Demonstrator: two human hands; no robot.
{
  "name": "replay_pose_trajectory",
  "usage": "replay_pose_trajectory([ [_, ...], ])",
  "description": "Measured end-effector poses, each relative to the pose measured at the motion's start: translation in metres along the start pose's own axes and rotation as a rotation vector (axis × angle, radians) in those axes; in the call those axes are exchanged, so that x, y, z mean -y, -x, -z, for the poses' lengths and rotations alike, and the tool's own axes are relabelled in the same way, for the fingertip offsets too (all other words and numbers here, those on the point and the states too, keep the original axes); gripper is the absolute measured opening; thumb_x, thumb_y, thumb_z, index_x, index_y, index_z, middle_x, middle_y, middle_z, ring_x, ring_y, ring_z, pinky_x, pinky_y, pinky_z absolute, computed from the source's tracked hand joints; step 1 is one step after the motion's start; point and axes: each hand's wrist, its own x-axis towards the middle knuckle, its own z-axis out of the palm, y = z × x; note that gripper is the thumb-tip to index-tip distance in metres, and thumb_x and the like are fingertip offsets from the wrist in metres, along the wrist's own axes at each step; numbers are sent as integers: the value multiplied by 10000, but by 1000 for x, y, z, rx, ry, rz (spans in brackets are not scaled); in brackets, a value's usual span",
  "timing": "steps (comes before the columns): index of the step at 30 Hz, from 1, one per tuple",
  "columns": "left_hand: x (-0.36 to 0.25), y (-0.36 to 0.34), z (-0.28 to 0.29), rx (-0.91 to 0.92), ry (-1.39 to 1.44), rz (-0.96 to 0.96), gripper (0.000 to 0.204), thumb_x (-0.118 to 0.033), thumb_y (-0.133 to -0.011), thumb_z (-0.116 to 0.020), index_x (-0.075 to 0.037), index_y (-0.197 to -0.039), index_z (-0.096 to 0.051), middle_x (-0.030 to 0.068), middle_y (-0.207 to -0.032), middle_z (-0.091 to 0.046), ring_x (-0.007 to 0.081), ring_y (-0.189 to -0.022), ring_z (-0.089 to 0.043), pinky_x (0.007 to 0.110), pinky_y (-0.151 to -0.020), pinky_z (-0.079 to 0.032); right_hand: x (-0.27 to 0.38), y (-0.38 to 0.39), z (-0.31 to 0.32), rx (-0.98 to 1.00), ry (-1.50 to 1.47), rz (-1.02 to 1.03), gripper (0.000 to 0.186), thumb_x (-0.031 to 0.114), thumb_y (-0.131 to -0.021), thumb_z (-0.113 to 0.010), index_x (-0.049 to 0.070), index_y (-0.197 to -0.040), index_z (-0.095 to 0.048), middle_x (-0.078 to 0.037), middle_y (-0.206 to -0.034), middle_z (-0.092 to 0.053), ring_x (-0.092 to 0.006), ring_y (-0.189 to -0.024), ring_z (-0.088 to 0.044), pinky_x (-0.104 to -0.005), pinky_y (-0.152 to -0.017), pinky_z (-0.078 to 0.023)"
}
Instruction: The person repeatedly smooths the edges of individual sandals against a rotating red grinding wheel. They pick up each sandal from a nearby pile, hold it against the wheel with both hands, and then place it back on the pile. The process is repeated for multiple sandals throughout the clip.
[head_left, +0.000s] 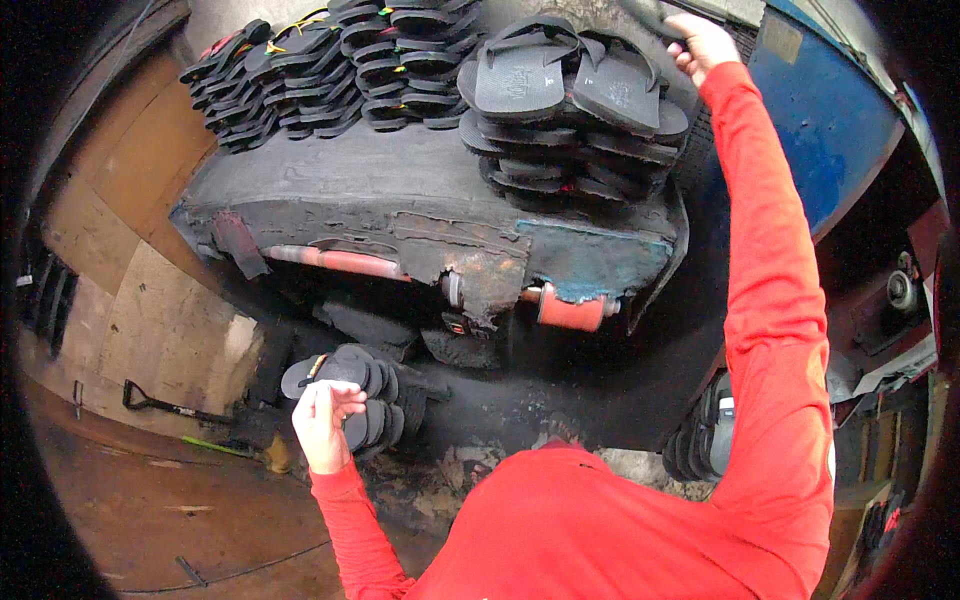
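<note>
My right hand (702,47) reaches far out at the upper right, fingers curled round a dark, flat, sole-like piece (645,14), which is blurred at the picture's edge. Just below and left of it, black flip-flops (520,82) are piled in two side-by-side stacks on the bench. At the lower left, my left hand (326,420) is closed, its fingertips bent together. What they pinch, if anything, I cannot make out. Right behind those fingers is a stack of black soles (372,385). A flip-flop (297,377) with a black and yellow-orange strap lies by the fingertips.
Several stacks of flip-flops (300,75) line the bench's far left. The dark, worn bench (330,175) has a ragged front with red rollers (572,308) beneath. More dark soles (690,440) stand by my right side. A blue panel (825,120) rises at right; a long-handled tool (165,402) lies left.
</note>
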Motion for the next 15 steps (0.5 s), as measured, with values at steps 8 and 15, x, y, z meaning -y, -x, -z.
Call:
replay_pose_trajectory([
  [8,16,29,69,-281,-76,154,288,-244,-1054,-530,-6,-923,-626,133,-889,-709,203,-739,-706,301,-637,-582,-9,-8,-9,154,800,-179,366,431,-876,-688,128,-1080,-660,-22,-857,-590,-109,-638,-475,-247,-533,-359],
  [15,83,15,192,-486,-19,193,266,-274,-994,-649,-115,-793,-580,33,-825,-666,149,-699,-646,271,-601,-515,-11,96,-27,292,1020,1235,554,431,-932,-671,47,-1328,-611,-219,-1391,-570,-359,-1305,-532,-389,-1103,-394],
])
